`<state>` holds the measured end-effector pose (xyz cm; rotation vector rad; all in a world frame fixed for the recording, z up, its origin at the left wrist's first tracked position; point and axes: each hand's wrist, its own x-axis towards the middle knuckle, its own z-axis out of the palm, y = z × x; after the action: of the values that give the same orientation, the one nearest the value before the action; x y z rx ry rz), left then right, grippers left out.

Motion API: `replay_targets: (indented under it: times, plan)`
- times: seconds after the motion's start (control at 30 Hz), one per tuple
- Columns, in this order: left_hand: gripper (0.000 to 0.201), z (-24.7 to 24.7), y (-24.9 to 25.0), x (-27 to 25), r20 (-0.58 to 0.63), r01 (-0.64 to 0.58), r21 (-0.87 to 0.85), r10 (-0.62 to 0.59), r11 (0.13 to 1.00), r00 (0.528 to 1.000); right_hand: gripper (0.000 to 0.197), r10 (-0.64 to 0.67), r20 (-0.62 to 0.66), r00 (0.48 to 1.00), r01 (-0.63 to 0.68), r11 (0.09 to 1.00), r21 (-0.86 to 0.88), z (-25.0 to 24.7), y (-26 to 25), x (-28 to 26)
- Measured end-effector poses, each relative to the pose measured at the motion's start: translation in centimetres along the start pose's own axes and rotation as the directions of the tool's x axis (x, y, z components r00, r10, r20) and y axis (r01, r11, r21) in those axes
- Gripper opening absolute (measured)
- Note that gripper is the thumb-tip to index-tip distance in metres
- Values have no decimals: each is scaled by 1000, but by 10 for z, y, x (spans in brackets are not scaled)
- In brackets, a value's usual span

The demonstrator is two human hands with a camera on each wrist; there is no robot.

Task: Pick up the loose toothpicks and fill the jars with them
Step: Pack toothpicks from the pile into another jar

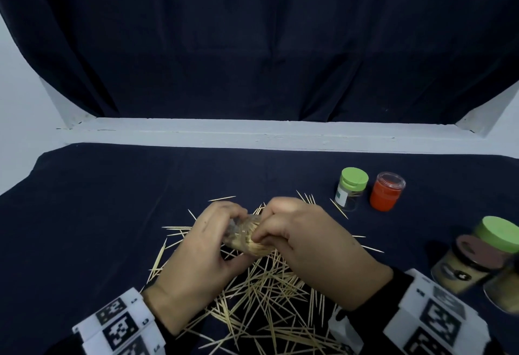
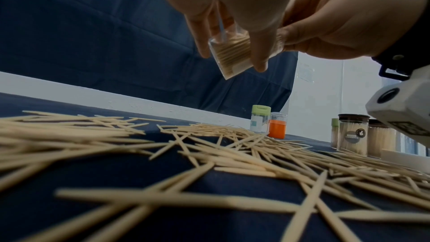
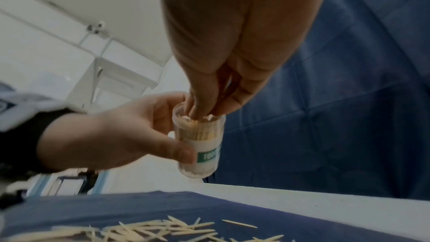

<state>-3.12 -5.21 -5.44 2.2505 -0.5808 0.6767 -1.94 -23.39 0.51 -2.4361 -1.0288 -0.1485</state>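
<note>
Toothpicks (image 1: 264,293) lie scattered in a loose heap over the near middle of the surface (image 1: 112,214), running from under both hands down to its near edge, with a few strays toward the far side. That heap is large, so most of the picking up looks to be left.

One clear jar (image 3: 199,141) is in the air above the heap, tilted. The left hand (image 1: 196,253) curls round its body, thumb on the white and green label as the right wrist view shows. This jar is already well packed with sticks standing on end. The right hand (image 1: 303,231) has its fingertips (image 3: 197,111) bunched at the open mouth, pressing or settling sticks inside; whether it pinches any just now I cannot tell, since the fingers hide the mouth.

Toward the far right of the surface stand a jar with a green lid (image 1: 351,189), which seems to hold only a few sticks, and beside it a clear pot with an orange part (image 1: 386,192), whose contents I cannot make out. At the right edge stands a cluster of jars: one with a brown lid (image 1: 466,262) that looks full of pale sticks, one with a green lid behind it (image 1: 498,234), and another nearer the edge, blurred.

My reading is that a few jars are done, the held one is close to full, and the far right pair and the heap remain.
</note>
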Motion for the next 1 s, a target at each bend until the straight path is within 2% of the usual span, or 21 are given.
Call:
replay_targets:
  times: [0.1, 0.2, 0.27, 0.33, 0.43, 0.5, 0.57, 0.67, 0.7, 0.77, 0.83, 0.9, 1.0]
  plan:
    - [45, 1, 3, 0, 29, -7, -27, 8, 1000, 1000, 8, -1, -54, 999, -1, 999, -42, -2, -2, -2]
    - [44, 2, 4, 0, 38, -7, -32, 8, 999, 999, 16, 76, -101, 992, -67, 993, 97, -10, -2, -6]
    - [45, 2, 4, 0, 27, -7, -28, 8, 1000, 1000, 19, 100, -129, 987, -85, 990, 115, -15, 0, -11]
    - [45, 3, 5, -1, 22, -16, -30, 17, 999, 1000, 19, 80, -51, 995, -78, 996, 44, -12, -1, -15]
    - [43, 3, 8, 0, 17, -45, -52, 46, 998, 999, 22, -47, 22, 999, 50, 990, -128, 3, -5, -20]
    - [43, 3, 8, 0, 20, -57, -52, 58, 997, 998, 31, -81, 8, 997, 81, 985, -155, 6, -3, -23]
    - [47, 3, 7, 0, 25, -50, -48, 51, 998, 998, 29, -96, -54, 994, 84, 980, -181, 0, -1, -26]
    - [50, 3, 7, 0, 45, -34, -23, 35, 999, 998, 19, 50, -157, 986, -47, 999, 24, -23, 2, -35]
    - [51, 4, 8, 1, 53, -25, -11, 25, 1000, 998, 20, 116, -143, 983, -106, 992, 73, -31, 5, -39]
    - [51, 5, 8, 1, 75, -5, 19, 4, 1000, 997, 24, 213, -35, 977, -212, 977, 26, -43, 15, -50]
    - [51, 5, 8, 2, 92, 13, 35, -16, 999, 996, 20, 270, 137, 953, -247, 955, -167, -48, 25, -64]
    - [51, 4, 8, 1, 96, 46, 18, -48, 999, 994, 21, 354, 321, 878, -230, 902, -366, -45, 31, -81]
    - [51, 2, 8, 2, 81, 77, 17, -78, 997, 994, 40, 460, 525, 716, -176, 847, -502, -28, 34, -106]
